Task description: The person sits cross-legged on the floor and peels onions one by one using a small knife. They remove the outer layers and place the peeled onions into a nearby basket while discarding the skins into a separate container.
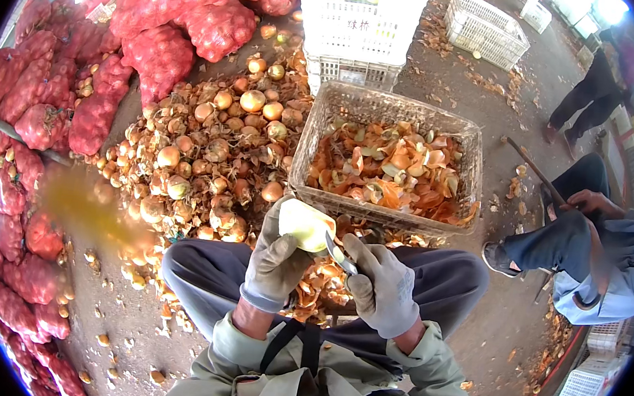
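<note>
My left hand (pixel 276 268), in a dirty pale work glove, grips a mostly peeled, pale onion (pixel 304 225) between thumb and fingers. A small knife (pixel 340 254) is in my gloved right hand (pixel 380 284), its blade touching or very near the onion's right side. The knife's handle is hidden in the glove. Just beyond my hands stands a dirty plastic crate (pixel 382 205) partly filled with orange onion skins (pixel 395 162). More loose skins (pixel 317 289) lie between my knees. Left of the crate spreads a heap of unpeeled onions (pixel 218 151).
Red mesh sacks of onions (pixel 159 57) are piled along the left. White crates (pixel 362 25) are stacked behind the skin crate, and another white crate (pixel 486 30) sits farther right. On the right a seated person (pixel 571 234) holds a stick (pixel 534 167); another person (pixel 596 87) stands beyond.
</note>
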### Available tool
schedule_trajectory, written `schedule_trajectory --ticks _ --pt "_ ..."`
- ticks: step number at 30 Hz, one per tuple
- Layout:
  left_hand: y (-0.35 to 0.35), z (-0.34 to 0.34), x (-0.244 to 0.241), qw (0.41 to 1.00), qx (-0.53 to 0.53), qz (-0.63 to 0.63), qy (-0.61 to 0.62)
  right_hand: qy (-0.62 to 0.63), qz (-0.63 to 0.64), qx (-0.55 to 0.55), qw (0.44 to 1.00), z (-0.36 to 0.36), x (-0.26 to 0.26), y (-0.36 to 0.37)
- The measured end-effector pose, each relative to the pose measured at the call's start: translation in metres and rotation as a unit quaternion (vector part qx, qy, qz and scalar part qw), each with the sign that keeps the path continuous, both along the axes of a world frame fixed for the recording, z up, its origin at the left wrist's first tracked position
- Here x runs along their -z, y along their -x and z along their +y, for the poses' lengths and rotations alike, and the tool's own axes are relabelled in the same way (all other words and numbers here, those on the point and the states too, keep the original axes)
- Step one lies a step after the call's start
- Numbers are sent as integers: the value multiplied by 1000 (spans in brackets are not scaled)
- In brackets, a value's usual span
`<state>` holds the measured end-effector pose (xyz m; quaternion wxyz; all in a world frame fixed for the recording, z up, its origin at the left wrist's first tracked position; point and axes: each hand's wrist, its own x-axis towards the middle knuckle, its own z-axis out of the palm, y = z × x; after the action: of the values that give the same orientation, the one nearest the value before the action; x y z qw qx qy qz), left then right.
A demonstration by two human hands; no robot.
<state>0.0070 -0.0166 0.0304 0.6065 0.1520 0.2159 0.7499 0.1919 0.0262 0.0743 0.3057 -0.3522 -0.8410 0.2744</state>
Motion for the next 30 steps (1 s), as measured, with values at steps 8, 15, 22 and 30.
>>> schedule_trajectory --ticks 8,15,22,30 --pt "-4 2 0 1000 -14 -20 15 -18 -78 21 997 -5 2 0" --pt "-12 6 -9 984 -113 136 27 -65 -64 105 990 -10 25 9" --pt "-20 6 0 991 -61 122 18 575 313 56 754 7 35 14" --pt "-4 3 3 999 -28 4 39 514 404 25 756 15 20 3"
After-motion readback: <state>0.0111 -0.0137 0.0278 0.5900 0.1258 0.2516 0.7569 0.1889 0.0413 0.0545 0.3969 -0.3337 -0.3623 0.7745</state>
